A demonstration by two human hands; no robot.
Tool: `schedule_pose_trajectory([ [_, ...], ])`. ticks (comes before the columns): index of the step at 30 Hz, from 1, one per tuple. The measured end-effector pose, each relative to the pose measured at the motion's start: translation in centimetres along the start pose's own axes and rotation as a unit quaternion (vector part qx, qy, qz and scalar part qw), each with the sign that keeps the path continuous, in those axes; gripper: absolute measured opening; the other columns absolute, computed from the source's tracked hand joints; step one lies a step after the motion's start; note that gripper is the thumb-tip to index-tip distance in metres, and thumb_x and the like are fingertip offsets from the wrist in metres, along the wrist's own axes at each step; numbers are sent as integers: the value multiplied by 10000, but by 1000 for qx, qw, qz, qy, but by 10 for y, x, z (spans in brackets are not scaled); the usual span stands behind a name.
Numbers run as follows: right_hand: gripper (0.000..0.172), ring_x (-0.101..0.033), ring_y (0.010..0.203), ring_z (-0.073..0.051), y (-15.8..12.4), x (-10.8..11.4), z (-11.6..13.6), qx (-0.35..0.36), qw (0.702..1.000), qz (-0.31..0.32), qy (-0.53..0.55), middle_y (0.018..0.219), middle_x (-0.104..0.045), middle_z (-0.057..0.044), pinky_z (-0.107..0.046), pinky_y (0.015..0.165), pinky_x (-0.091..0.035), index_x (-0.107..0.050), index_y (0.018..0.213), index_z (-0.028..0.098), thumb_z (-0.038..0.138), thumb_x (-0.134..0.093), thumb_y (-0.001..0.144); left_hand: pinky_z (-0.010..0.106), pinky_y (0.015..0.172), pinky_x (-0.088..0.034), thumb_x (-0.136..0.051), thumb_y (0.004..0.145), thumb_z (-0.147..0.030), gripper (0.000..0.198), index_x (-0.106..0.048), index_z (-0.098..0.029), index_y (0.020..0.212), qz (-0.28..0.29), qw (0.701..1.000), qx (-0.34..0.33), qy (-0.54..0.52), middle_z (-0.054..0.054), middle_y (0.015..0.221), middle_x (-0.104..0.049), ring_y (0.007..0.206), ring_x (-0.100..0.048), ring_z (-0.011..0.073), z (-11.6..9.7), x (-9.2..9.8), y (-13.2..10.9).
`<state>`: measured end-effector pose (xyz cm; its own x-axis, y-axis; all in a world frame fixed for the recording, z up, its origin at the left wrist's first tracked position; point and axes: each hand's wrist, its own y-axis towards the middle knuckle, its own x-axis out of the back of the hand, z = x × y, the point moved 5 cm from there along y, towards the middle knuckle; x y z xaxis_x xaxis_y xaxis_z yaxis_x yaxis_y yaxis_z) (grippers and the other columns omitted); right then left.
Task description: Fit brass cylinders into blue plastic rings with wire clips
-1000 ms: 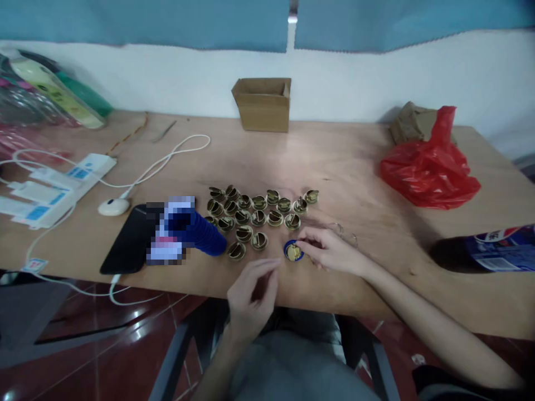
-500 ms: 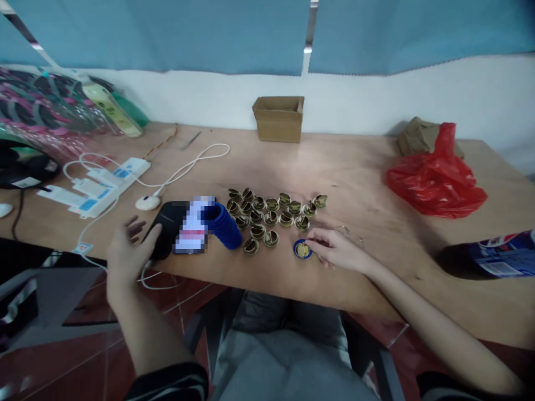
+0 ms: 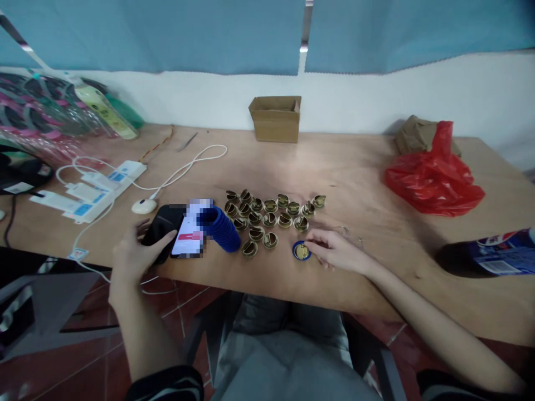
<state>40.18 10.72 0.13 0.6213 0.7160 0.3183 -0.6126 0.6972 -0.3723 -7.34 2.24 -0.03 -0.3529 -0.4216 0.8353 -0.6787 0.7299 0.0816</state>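
My left hand point(image 3: 136, 245) lies over the near end of a black phone-like device point(image 3: 167, 220), its thumb across the top and its fingers at the left edge. Beside that device is a lit phone point(image 3: 188, 239), partly blurred out. A leaning stack of blue rings point(image 3: 223, 229) stands right of it. My right hand point(image 3: 332, 249) pinches the right edge of a gold button-badge back point(image 3: 301, 251) sitting in a blue ring on the table. Several more gold badge backs point(image 3: 270, 220), with plates tilted up, stand in rows between the stack and my right hand.
A white power strip point(image 3: 100, 192) with cables and a round white charger point(image 3: 144, 206) lie left. An open cardboard box point(image 3: 275, 120) stands by the wall. To the right are a red plastic bag point(image 3: 434, 186) and a dark bottle point(image 3: 489, 256) on its side.
My left hand has moved right and its thumb has come over the black device. The right hand keeps its pinch on the blue-ringed badge back. The view has shifted slightly.
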Motion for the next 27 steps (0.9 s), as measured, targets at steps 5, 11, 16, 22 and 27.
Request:
schedule_pose_trajectory([
  [5, 243, -530, 398, -90, 0, 0, -2, -4, 1000, 2, -2, 586, -493, 77, -176, 349, -407, -523, 913, 216, 447, -514, 986, 549, 1068, -515, -792, 680, -606, 868, -569, -175, 1400, 7, 999, 4, 43, 187, 1365, -682, 1237, -669, 381, -7, 1, 2],
  [11, 274, -531, 414, -74, -1, 0, -1, 11, 1000, -1, 6, 668, -526, 59, -181, 356, -422, -526, 892, 212, 470, -517, 983, 541, 1052, -523, -792, 661, -636, 881, -562, -161, 1367, 10, 998, 1, 62, 201, 1321, -705, 1222, -679, 386, -4, 2, 8],
  [16, 270, -523, 412, -78, -1, -1, 1, 2, 1000, 2, 8, 642, -505, 64, -179, 352, -423, -521, 888, 214, 465, -521, 986, 508, 1009, -550, -802, 674, -604, 801, -581, -171, 1310, 14, 997, -27, 74, 182, 1277, -724, 1174, -703, 379, -3, 0, 13],
  [22, 290, -528, 406, -76, -2, 0, -1, 0, 1000, -2, 9, 635, -500, 66, -174, 346, -403, -510, 856, 217, 481, -543, 973, 536, 986, -564, -829, 654, -589, 815, -574, -156, 1295, 5, 997, -8, 76, 189, 1263, -724, 1156, -706, 399, -4, 1, 12],
  [27, 297, -538, 412, -84, -3, 0, 1, -3, 1000, -2, 4, 654, -511, 61, -189, 344, -408, -514, 860, 218, 491, -531, 975, 554, 1014, -547, -809, 683, -608, 782, -591, -155, 1282, 16, 996, -10, 86, 185, 1277, -720, 1187, -691, 411, -7, 3, 9],
])
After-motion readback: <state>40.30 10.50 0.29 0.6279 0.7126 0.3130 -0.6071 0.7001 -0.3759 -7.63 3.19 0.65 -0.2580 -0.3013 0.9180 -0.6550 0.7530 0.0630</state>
